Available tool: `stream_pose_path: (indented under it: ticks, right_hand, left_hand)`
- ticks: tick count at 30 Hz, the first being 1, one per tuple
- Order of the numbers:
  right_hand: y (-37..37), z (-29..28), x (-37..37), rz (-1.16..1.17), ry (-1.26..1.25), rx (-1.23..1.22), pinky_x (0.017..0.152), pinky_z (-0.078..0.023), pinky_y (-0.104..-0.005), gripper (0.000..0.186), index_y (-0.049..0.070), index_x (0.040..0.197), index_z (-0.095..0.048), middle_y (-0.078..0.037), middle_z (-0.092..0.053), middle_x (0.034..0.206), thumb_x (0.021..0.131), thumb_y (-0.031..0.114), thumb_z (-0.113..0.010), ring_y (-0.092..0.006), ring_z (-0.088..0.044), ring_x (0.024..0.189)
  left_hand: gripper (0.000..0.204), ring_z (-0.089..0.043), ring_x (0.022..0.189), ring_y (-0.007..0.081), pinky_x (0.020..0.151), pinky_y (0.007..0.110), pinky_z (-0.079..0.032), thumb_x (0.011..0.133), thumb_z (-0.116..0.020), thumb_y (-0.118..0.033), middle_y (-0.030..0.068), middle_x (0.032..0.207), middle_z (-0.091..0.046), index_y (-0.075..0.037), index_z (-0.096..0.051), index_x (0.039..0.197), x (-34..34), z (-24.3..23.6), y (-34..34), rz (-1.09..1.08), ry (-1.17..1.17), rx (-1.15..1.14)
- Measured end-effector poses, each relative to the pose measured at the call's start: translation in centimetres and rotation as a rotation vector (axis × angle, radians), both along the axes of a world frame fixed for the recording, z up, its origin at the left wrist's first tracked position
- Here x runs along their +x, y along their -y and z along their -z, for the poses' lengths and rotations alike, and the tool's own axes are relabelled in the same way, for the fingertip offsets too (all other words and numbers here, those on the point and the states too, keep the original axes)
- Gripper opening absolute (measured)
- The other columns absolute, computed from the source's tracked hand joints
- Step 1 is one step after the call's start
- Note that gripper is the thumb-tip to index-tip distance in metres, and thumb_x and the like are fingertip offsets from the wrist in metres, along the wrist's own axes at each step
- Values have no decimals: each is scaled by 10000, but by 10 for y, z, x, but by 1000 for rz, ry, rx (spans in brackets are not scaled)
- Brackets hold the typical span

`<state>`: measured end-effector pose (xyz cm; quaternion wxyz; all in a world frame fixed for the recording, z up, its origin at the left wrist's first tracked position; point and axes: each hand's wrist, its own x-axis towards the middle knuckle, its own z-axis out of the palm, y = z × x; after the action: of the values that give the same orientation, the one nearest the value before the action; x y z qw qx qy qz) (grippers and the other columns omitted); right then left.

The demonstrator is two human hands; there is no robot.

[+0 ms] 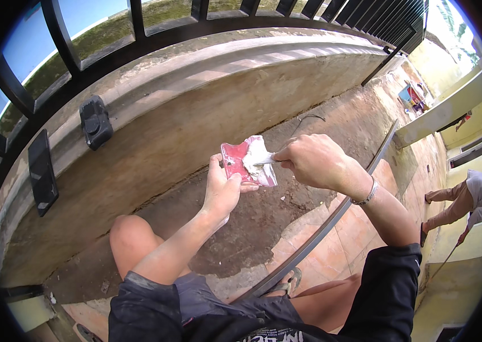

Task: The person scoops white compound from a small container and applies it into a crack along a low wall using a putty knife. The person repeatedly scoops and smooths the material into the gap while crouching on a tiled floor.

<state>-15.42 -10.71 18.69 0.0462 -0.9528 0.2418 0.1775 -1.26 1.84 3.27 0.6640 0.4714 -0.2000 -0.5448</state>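
My left hand [221, 191] is closed on the near edge of a red, flat, bent-edged plastic piece [232, 154], holding it in front of the low wall. A thick lump of white paste [256, 154] covers its right half, with smears reaching the lower right corner. In my right hand [312, 161], fingers pinched, is a small whitish spreader [268, 159] whose end lies in the paste. Most of its grip is hidden by my fingers, and its exact kind is unclear.
A phone [43, 172] and a black boxy device [96, 122] rest on the wall ledge [167, 71] under black railings [61, 37]. A long dark metal bar [332, 220] lies along the broken tiles. Rightward, a person [477, 194] holds a stick.
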Motion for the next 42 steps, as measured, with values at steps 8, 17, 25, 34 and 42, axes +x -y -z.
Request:
stream_pose_path:
  ticks: [8, 17, 25, 34, 42]
  right_hand:
    - [3, -7, 4, -25, -76, -83, 741, -557, -459, 248, 142, 1113, -806, -153, -749, 881, 908, 188, -675, -360, -709, 879]
    - [42, 4, -44, 570, 384, 979, 484, -456, -236, 299, -34, 1236, -701, -24, -656, 709, 1069, 188, -592, -83, -570, 525]
    - [36, 102, -56, 683, 1044, 889, 524, -421, -213, 342, -12, 1335, -665, 10, -635, 754, 1052, 176, -628, -49, -545, 618]
    - [79, 138, -5, 592, 1235, 169, 679, -473, -251, 300, 31, 1234, -756, 1, -700, 836, 957, 143, -723, -58, -564, 718]
    - [57, 165, 84, 748, 1530, -41, 660, -506, -359, 247, 14, 1162, -762, -153, -693, 857, 936, 110, -732, -247, -665, 702]
  left_hand:
    - [513, -749, 981, 314, 806, 397, -684, 926, -399, 134, 282, 1236, -624, 49, -219, 1399, 1, -4, -2, 20, -45, 32]
    - [513, -759, 924, 326, 780, 393, -686, 926, -434, 123, 290, 1196, -647, 73, -255, 1404, 27, -11, -12, -40, -140, 26]
    - [523, -765, 917, 347, 772, 392, -690, 912, -442, 92, 287, 1220, -640, 67, -282, 1410, 39, -13, -29, -137, -106, 42]
    - [536, -758, 934, 368, 759, 399, -690, 916, -451, 88, 295, 1225, -632, 87, -289, 1427, 42, -27, -46, -139, -75, -7]
    - [485, -751, 939, 383, 768, 429, -681, 925, -416, 92, 297, 1243, -619, 53, -284, 1390, 47, -26, -48, -122, -93, -21]
